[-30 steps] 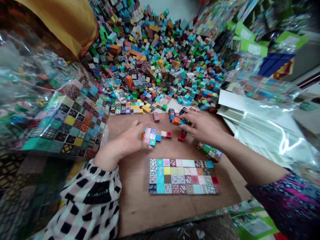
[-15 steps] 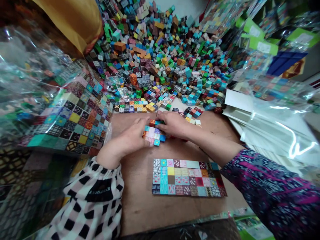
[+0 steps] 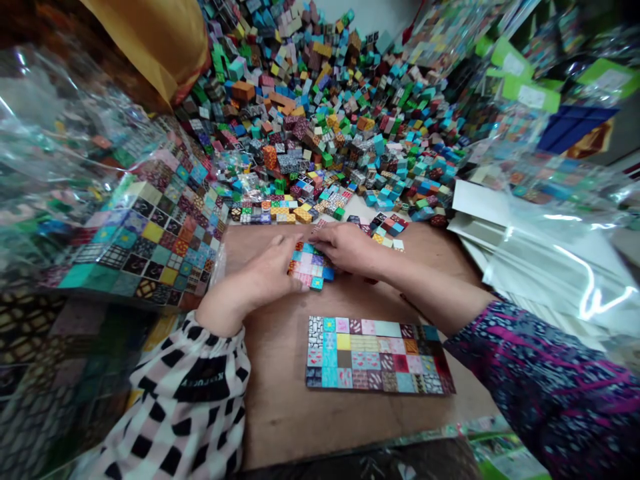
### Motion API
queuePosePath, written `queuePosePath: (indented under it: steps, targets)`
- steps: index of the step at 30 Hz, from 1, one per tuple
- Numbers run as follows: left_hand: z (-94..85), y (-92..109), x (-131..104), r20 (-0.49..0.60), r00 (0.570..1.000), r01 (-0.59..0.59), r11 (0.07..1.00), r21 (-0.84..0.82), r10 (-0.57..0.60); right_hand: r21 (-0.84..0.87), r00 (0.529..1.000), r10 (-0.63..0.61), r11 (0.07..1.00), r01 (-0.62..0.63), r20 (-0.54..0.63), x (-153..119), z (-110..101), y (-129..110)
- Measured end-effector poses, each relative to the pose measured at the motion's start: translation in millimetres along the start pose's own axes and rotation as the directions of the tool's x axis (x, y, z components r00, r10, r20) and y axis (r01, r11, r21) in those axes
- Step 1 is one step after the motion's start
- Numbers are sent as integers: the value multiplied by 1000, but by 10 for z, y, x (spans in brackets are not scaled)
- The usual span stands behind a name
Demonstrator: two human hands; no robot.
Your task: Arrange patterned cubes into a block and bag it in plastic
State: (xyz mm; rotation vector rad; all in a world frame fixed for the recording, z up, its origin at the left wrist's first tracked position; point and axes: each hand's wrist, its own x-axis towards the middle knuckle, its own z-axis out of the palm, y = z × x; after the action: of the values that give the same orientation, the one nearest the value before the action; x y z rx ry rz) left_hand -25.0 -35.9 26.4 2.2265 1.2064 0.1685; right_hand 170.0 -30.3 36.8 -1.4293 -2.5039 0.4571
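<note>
A small cluster of patterned cube blocks (image 3: pixel 311 264), pink, white and blue on top, lies on the brown board between my hands. Along its left side, my left hand (image 3: pixel 273 268) grips it, thumb at the near edge and fingers at the far edge. My right hand (image 3: pixel 347 248) is closed at the cluster's far right corner, its fingertips pressed together. Whatever sits between those fingertips is hidden. Nearer to me rests a flat rectangular panel of patterned blocks (image 3: pixel 380 355), set in neat rows and touched by neither hand.
A large heap of loose coloured blocks (image 3: pixel 320 120) rises beyond the board (image 3: pixel 273 400). Plastic-wrapped block stacks (image 3: pixel 160 233) stand at left. White flat boxes (image 3: pixel 483 203) under clear plastic lie at right. Several loose blocks (image 3: pixel 387 230) sit by the board's far edge.
My right fingers have shifted slightly at the cluster's far corner, where a light blue block top now shows. My left hand keeps its grip. The panel stays put; the whole view shifts slightly.
</note>
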Motion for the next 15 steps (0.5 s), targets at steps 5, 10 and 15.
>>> queuePosePath:
  steps: [5, 10, 15]
  targets:
    - [-11, 24, -22, 22, 1000, -3, 1000, -16, 4, -187, 991, 115, 974, -126, -67, 27, -185, 131]
    - [36, -8, -21, 40, 998, -56, 998, -20, 57, -263, 997, 0, 965, 22, 82, 55, -139, 216]
    - [51, -12, -20, 48, 997, -63, 998, -2, 63, -303, 995, 23, 953, 8, 97, 2, -118, 195]
